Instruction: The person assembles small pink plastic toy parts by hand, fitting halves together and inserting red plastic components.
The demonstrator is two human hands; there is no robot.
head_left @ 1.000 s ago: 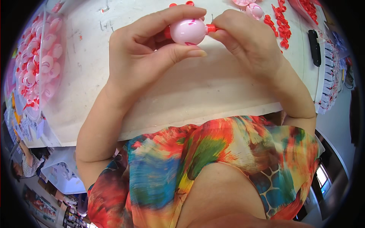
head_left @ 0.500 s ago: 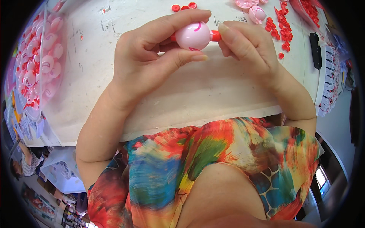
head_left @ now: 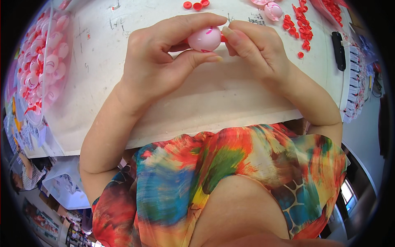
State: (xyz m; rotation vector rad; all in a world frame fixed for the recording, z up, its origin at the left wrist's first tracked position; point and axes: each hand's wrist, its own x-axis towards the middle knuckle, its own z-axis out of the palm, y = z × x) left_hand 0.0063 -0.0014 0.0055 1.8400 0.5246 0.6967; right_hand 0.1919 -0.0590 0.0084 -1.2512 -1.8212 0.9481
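Observation:
Between my hands, above the white table point(head_left: 230, 96), is a pink plastic ball point(head_left: 204, 40) with magenta marks and red ends. My left hand point(head_left: 164, 53) is closed around it, index finger over the top and thumb beneath. At the ball's right side a red piece point(head_left: 223, 38) shows, pinched between the thumb and fingers of my right hand point(head_left: 255, 47). Most of that red piece is covered by the fingertips. The red part on the ball's left lies mostly hidden inside my left palm.
At the left stands a clear bin point(head_left: 48, 24) heaped with pink balls and red pieces. Several red caps point(head_left: 198, 6) lie at the far edge, with more red pieces point(head_left: 304, 31) and a pink ball point(head_left: 273, 11) at far right. A black-handled tool point(head_left: 338, 51) rests near the right edge.
Both hands, with the ball, have shifted slightly left in the picture. My right fingers have come closer to the ball and now cover more of the red piece.

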